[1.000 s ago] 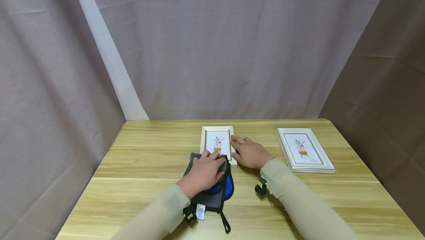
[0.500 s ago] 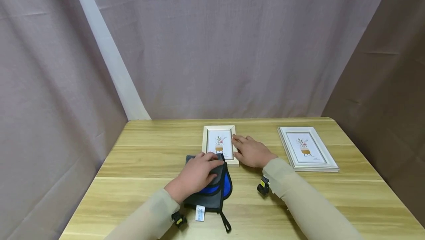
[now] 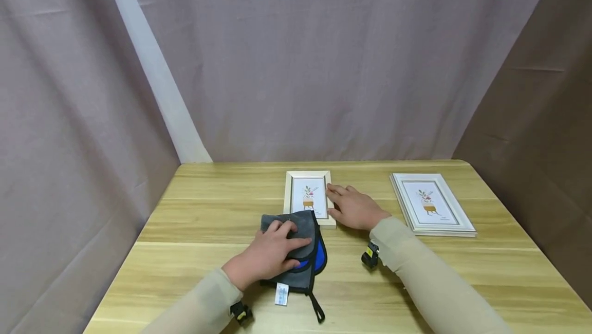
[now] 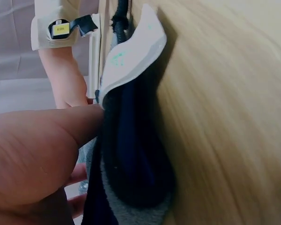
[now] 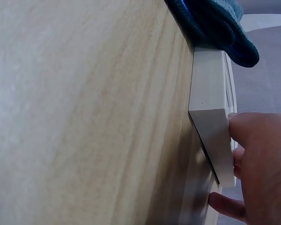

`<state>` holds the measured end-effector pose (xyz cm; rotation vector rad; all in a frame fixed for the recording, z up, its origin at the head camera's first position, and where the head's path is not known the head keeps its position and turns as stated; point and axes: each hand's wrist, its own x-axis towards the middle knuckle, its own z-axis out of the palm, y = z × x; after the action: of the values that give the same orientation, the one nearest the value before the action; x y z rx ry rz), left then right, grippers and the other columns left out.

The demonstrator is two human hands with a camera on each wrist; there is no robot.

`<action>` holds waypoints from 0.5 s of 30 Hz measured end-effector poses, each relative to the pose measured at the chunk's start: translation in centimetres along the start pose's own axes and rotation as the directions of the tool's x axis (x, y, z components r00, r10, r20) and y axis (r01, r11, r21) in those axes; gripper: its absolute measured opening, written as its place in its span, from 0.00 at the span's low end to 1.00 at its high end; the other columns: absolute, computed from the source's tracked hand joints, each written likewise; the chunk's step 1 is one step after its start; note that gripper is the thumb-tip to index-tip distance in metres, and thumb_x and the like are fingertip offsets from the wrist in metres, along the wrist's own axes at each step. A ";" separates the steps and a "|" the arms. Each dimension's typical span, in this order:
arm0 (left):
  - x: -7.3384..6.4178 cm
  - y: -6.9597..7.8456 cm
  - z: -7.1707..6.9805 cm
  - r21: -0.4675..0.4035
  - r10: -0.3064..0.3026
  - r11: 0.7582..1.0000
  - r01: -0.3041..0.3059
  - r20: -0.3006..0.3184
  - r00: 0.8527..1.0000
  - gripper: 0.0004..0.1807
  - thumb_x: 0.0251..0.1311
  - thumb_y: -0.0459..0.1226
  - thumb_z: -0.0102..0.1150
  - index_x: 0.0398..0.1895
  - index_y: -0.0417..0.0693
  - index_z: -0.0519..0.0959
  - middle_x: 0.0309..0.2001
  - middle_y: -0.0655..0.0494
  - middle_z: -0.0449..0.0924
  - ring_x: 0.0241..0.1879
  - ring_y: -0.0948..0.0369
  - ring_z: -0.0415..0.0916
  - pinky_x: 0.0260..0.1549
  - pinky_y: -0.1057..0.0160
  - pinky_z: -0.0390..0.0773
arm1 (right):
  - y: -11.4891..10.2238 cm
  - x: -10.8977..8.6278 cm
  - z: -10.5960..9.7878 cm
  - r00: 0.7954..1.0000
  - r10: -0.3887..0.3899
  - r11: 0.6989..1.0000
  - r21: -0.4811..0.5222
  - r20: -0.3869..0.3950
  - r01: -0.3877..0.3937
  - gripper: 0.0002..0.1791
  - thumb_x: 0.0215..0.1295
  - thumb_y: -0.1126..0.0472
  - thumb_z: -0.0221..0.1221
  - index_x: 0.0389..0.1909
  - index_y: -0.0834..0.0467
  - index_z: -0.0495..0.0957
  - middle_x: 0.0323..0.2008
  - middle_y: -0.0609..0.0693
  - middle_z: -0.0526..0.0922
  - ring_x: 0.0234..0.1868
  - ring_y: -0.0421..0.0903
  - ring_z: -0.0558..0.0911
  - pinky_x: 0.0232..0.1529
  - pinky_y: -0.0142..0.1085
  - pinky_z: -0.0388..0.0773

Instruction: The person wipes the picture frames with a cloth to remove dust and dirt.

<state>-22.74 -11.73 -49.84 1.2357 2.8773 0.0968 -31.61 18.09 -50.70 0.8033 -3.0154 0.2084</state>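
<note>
On the table, cloth overlaps cream frame, white frame nearby.

A long beige fabric sleeve covers the left arm and a matching beige fabric sleeve the right, each ending in a cuff at the wrist, with creases behind the right cuff. A small, blocky black device sits at the left cuff's right side, and a similar black device at the right cuff's left side, bearing a rectangular yellow label with tiny dark print
</note>
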 end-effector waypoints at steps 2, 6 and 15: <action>0.1 0.2 0.0 0.012 0.004 1.000 -0.004 0.004 1.000 0.31 0.75 0.56 0.68 0.80 0.75 0.75 0.71 0.54 0.71 0.59 0.51 0.69 0.43 0.38 0.84 | -0.1 0.0 -0.1 1.000 0.005 1.000 0.001 0.006 -0.005 0.37 0.86 0.44 0.55 0.85 0.60 0.65 0.84 0.59 0.63 0.77 0.71 0.69 0.69 0.64 0.74; 0.0 0.8 -0.1 0.029 -0.004 1.000 0.003 0.033 0.999 0.31 0.75 0.57 0.68 0.80 0.78 0.75 0.70 0.55 0.71 0.57 0.52 0.68 0.43 0.37 0.85 | -0.3 -0.1 -0.1 1.000 0.002 1.000 0.007 0.016 -0.003 0.37 0.86 0.44 0.54 0.84 0.61 0.65 0.84 0.59 0.63 0.77 0.71 0.69 0.71 0.64 0.72; -0.6 3.1 -0.4 0.044 0.018 0.999 -0.022 0.088 0.996 0.32 0.74 0.60 0.67 0.79 0.82 0.73 0.70 0.57 0.72 0.57 0.54 0.68 0.43 0.38 0.85 | -0.4 -0.2 -0.3 1.000 -0.009 1.000 0.003 -0.004 0.009 0.36 0.86 0.46 0.54 0.84 0.62 0.66 0.84 0.60 0.64 0.78 0.70 0.69 0.73 0.63 0.70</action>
<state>-20.11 -10.03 -49.24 1.2430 2.8082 -0.0213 -31.27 17.89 -50.32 0.8148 -3.0082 0.2139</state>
